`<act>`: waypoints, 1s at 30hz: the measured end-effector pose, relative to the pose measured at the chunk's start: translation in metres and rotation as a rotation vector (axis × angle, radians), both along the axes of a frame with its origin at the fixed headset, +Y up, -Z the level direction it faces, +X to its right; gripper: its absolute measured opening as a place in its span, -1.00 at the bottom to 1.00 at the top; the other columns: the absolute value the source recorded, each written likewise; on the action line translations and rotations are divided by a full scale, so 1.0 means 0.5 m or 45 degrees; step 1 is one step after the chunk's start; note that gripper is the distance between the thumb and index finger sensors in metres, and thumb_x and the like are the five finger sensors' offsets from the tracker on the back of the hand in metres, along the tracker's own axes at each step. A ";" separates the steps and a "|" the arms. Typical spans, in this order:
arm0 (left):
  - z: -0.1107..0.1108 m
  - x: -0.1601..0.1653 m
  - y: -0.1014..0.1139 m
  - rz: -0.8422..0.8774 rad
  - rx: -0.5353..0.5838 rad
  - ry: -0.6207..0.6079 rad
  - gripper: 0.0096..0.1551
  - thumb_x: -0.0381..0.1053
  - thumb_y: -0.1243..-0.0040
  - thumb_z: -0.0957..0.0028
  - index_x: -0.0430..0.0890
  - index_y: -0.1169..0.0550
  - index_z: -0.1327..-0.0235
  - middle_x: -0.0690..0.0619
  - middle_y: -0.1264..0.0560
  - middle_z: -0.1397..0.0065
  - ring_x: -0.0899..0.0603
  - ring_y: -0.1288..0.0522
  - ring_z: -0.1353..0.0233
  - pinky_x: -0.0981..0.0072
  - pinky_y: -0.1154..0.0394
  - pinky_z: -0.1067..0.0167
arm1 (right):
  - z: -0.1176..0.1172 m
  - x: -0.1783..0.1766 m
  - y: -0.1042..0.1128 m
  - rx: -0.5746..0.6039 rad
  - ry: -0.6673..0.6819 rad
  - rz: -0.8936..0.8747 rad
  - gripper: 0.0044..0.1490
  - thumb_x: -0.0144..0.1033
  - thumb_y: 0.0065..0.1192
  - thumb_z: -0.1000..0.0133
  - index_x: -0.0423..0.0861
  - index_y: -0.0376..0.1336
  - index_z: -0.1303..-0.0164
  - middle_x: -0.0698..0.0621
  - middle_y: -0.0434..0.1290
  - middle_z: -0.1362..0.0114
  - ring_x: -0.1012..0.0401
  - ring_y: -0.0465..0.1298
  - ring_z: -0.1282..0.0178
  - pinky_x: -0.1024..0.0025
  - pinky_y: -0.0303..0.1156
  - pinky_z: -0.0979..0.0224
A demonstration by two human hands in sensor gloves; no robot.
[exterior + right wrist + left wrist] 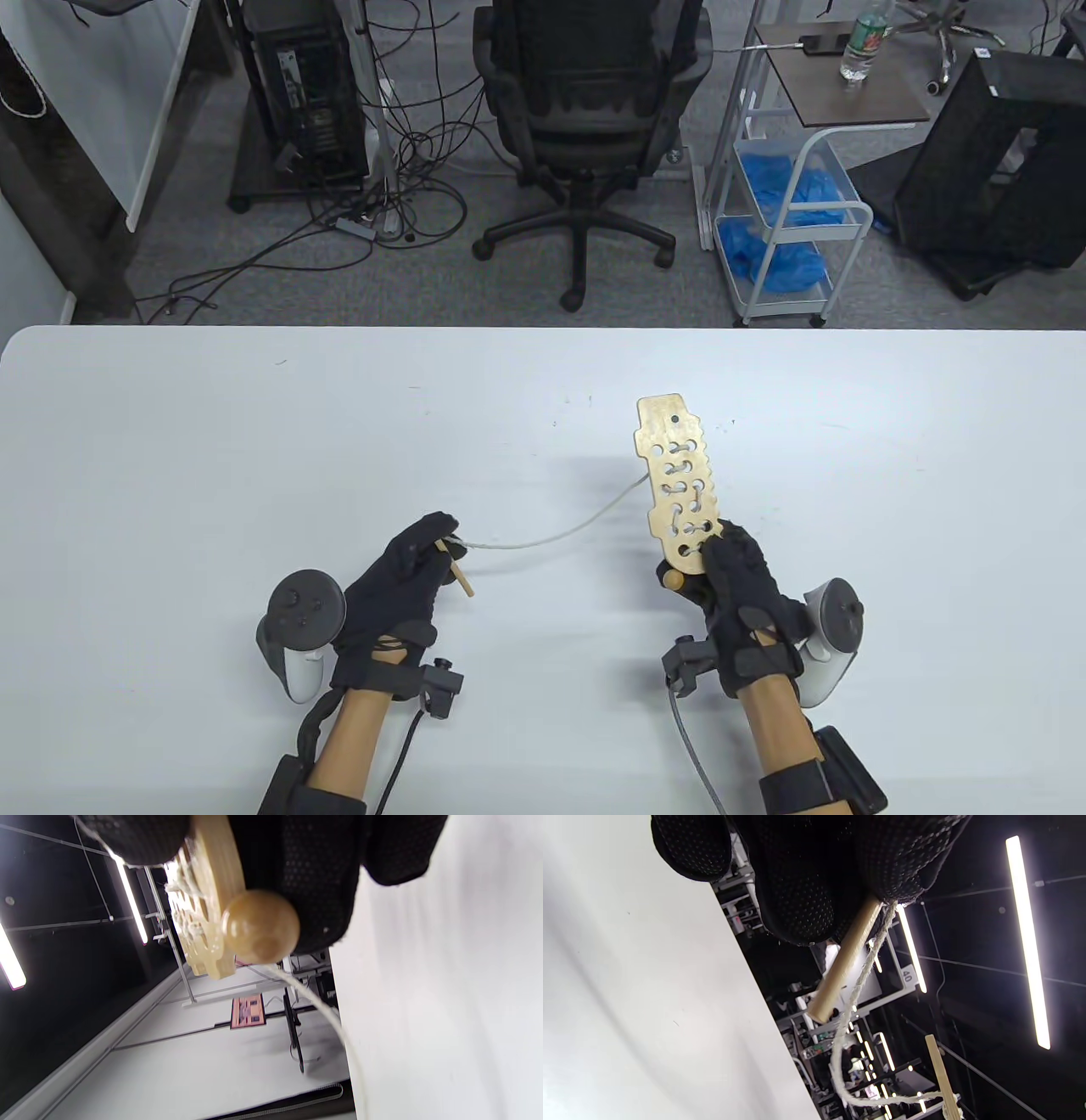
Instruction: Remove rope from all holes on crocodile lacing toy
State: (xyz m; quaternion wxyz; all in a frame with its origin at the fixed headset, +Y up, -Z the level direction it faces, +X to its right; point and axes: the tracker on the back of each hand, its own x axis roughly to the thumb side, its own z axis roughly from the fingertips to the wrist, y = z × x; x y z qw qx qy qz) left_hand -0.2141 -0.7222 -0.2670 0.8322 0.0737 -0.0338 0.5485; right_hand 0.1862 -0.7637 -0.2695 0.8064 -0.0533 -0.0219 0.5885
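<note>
The wooden crocodile lacing board (677, 475) is held up off the white table (254, 441), its rows of holes laced with white rope. My right hand (736, 586) grips its near end; a round wooden bead (673, 581) sits by my fingers, large in the right wrist view (259, 926) beside the board (203, 899). The rope (560, 531) runs left from the board's edge to my left hand (407, 569), which pinches the wooden needle stick (456, 576). In the left wrist view the stick (844, 961) and rope (852, 1001) hang from my fingers, with the board's edge (941, 1073) beyond.
Beyond the table's far edge stand a black office chair (585, 110), a white cart with blue bags (785, 212), a computer tower (305, 93) with floor cables, and a black case (1001, 161).
</note>
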 end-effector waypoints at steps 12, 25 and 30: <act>0.002 0.001 -0.012 0.324 -0.061 -0.030 -0.51 0.14 -0.32 0.00 0.23 -0.57 -0.24 0.21 -0.75 -0.07 0.09 -0.68 -0.04 -0.14 -0.49 -0.34 | 0.025 -0.132 0.020 0.162 0.407 0.123 -0.40 -0.21 0.28 0.02 -0.10 0.27 -0.22 -0.16 0.60 -0.06 -0.07 0.67 0.09 -0.25 0.41 -0.23; -0.006 0.004 -0.027 0.594 -0.127 -0.162 -0.54 0.01 -0.15 -0.10 0.22 -0.52 -0.30 0.19 -0.69 -0.17 0.05 -0.63 -0.12 -0.19 -0.43 -0.38 | 0.035 -0.166 0.019 0.203 0.517 0.133 -0.40 -0.20 0.28 0.02 -0.10 0.27 -0.22 -0.15 0.60 -0.05 -0.06 0.67 0.10 -0.24 0.41 -0.22; -0.008 0.006 -0.029 0.619 -0.136 -0.204 -0.54 0.00 -0.13 -0.11 0.23 -0.51 -0.30 0.19 -0.67 -0.18 0.05 -0.62 -0.13 -0.20 -0.42 -0.38 | 0.034 -0.164 0.017 0.196 0.512 0.110 -0.40 -0.20 0.28 0.02 -0.11 0.27 -0.22 -0.15 0.60 -0.05 -0.06 0.67 0.10 -0.24 0.41 -0.22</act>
